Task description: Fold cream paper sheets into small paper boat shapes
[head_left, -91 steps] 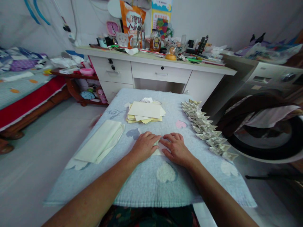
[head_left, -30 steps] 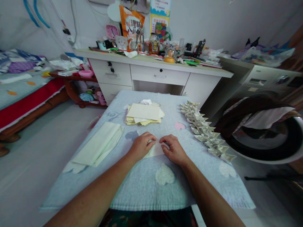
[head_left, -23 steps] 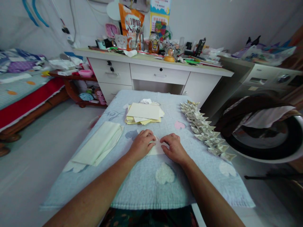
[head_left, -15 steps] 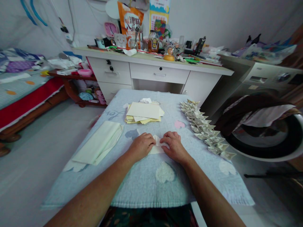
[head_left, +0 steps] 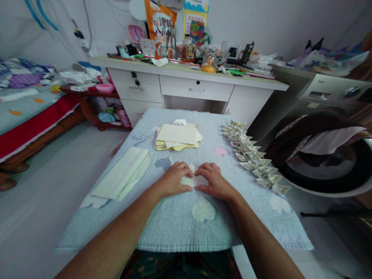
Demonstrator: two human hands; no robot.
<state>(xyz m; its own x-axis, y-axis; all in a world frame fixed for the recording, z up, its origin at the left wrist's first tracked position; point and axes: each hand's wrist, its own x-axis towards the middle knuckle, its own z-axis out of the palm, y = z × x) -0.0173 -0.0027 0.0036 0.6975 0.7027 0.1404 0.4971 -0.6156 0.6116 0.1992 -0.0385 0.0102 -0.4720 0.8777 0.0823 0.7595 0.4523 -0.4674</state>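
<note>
A small folded piece of white paper (head_left: 193, 181) lies on the cloth-covered table in front of me, its pointed tip facing away. My left hand (head_left: 176, 179) grips its left side, fingers curled on the upper part and thumb at the lower edge. On the right side, my right hand (head_left: 214, 181) holds it the same way, fingers bent over it and thumb below. Beyond the hands sits a stack of cream and yellow paper sheets (head_left: 178, 133). To the right runs a slanting row of folded paper pieces (head_left: 251, 157) with pointed ends.
A folded pale cloth or large sheet (head_left: 123, 174) lies left on the blue tablecloth (head_left: 171, 228). Crumpled white paper (head_left: 179, 122) is behind the stack. A white desk (head_left: 197, 91) covered with jars and clutter stands behind, a washing machine (head_left: 328, 97) at right, a bed (head_left: 31, 108) at left.
Both thumbs have moved down to the paper's near edge, and the left fingers have spread from the thumb. My right hand has shifted slightly left. The stack and row stay put.
</note>
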